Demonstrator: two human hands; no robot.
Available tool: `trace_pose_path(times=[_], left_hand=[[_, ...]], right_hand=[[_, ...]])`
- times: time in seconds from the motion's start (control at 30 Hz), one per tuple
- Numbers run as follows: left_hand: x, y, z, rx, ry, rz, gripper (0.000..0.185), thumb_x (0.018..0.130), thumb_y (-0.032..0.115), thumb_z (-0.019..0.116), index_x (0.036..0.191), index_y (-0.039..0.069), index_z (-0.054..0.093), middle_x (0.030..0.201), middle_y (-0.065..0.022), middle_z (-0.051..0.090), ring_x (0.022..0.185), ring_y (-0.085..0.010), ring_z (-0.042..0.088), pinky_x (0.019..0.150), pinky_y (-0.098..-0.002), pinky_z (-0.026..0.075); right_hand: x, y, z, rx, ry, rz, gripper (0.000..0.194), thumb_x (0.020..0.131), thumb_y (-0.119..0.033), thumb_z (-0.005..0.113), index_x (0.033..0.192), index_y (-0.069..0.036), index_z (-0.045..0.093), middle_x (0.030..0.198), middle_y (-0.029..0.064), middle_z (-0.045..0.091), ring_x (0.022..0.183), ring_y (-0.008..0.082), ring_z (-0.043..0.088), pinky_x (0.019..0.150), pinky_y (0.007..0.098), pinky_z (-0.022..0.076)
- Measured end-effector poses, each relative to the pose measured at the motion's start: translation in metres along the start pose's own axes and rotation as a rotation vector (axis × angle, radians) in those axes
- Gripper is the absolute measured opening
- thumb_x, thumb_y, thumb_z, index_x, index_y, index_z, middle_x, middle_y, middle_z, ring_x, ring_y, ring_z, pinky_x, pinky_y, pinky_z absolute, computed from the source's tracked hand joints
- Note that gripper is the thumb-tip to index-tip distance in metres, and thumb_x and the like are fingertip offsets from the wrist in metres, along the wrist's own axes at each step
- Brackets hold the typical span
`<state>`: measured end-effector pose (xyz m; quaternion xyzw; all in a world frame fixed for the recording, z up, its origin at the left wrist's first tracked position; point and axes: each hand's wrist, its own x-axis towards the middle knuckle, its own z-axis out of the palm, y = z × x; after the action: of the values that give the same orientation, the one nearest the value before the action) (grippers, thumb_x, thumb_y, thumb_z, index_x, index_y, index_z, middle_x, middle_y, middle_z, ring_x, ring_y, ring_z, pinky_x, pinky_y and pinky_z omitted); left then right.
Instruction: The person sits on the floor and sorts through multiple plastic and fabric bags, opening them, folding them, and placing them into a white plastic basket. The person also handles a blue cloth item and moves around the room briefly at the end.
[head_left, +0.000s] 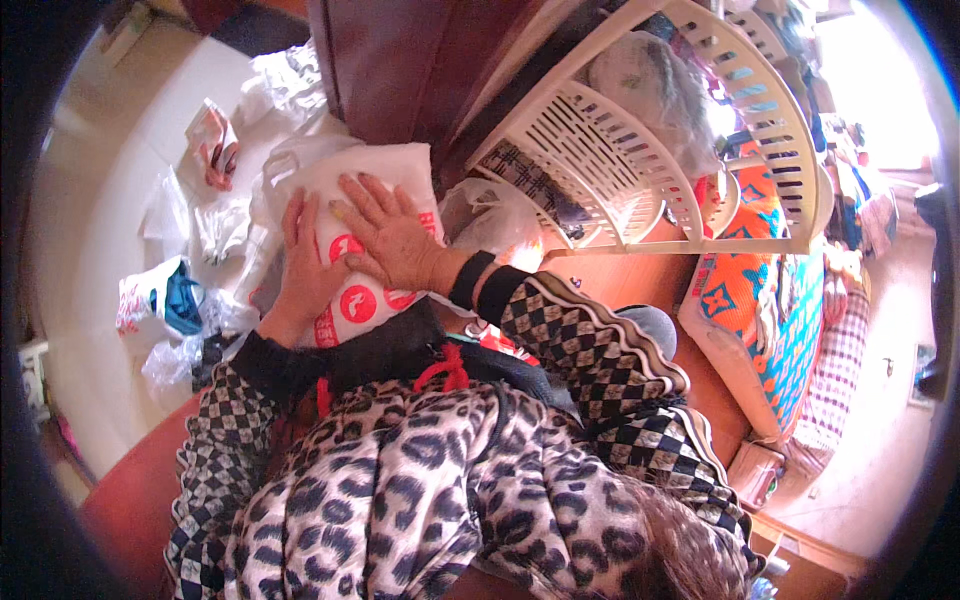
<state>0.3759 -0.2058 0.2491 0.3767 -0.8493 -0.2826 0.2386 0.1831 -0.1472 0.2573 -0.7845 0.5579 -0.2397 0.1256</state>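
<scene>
On my lap lies a white plastic bag (409, 169) with red printed circles and writing, folded into a flat, soft-looking packet. My right hand (397, 240) rests flat across its upper face, fingers spread. My left hand (309, 259) lies along the bag's left side with its fingers extended, palm down against the plastic. The two hands almost meet near the middle of the packet, the right thumb beside the left hand. Whatever is inside the bag is hidden.
Crumpled plastic bags (225, 225) lie to the left, near a printed bag with blue cloth (180, 304). A cream slatted plastic rack (600, 142) holding bags stands at the right, before a dark red wooden panel (405, 67). Beyond it is a bed with orange patterned bedding (739, 281).
</scene>
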Motion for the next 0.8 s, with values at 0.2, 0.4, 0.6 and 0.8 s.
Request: trace_pose_path(times=[0.2, 0.4, 0.6, 0.8], left_hand=[[-0.016, -0.039, 0.008, -0.299, -0.036, -0.172, 0.088, 0.088, 0.033, 0.065, 0.155, 0.001, 0.017, 0.156, -0.0261, 0.02, 0.145, -0.0401, 0.023, 0.12, -0.0439, 0.02], [-0.01, -0.045, 0.008, -0.525, -0.097, -0.281, 0.086, 0.096, 0.046, 0.054, 0.156, 0.002, 0.011, 0.159, -0.0233, 0.018, 0.148, -0.033, 0.02, 0.121, -0.0393, 0.016], [-0.013, -0.027, -0.006, -0.762, -0.113, -0.39, 0.086, 0.095, 0.047, 0.06, 0.155, 0.002, 0.019, 0.153, -0.0209, 0.034, 0.14, -0.0288, 0.035, 0.115, -0.0359, 0.028], [0.013, -0.04, -0.016, -0.484, -0.21, -0.473, 0.066, 0.102, 0.036, 0.052, 0.154, 0.005, 0.027, 0.151, -0.0165, 0.038, 0.136, -0.0264, 0.039, 0.114, -0.037, 0.033]], right_hand=[[-0.005, 0.009, 0.017, 0.059, 0.118, 0.046, 0.076, 0.086, -0.045, 0.061, 0.149, -0.007, 0.038, 0.16, 0.021, 0.023, 0.146, 0.0404, 0.025, 0.113, 0.0572, 0.0245], [-0.039, 0.059, 0.038, 0.461, -0.11, 0.521, 0.071, 0.094, -0.042, 0.054, 0.151, -0.007, 0.032, 0.152, 0.0209, 0.037, 0.14, 0.0349, 0.037, 0.113, 0.0515, 0.0288], [-0.068, 0.062, 0.001, 1.783, -0.137, 0.908, 0.062, 0.095, -0.027, 0.058, 0.149, -0.009, 0.034, 0.134, 0.0098, 0.058, 0.115, 0.0203, 0.06, 0.095, 0.0347, 0.052], [-0.073, 0.059, -0.04, 1.668, 0.265, 0.724, 0.075, 0.073, 0.008, 0.062, 0.144, -0.002, 0.042, 0.133, 0.0118, 0.06, 0.116, 0.0237, 0.061, 0.101, 0.0372, 0.0493]])
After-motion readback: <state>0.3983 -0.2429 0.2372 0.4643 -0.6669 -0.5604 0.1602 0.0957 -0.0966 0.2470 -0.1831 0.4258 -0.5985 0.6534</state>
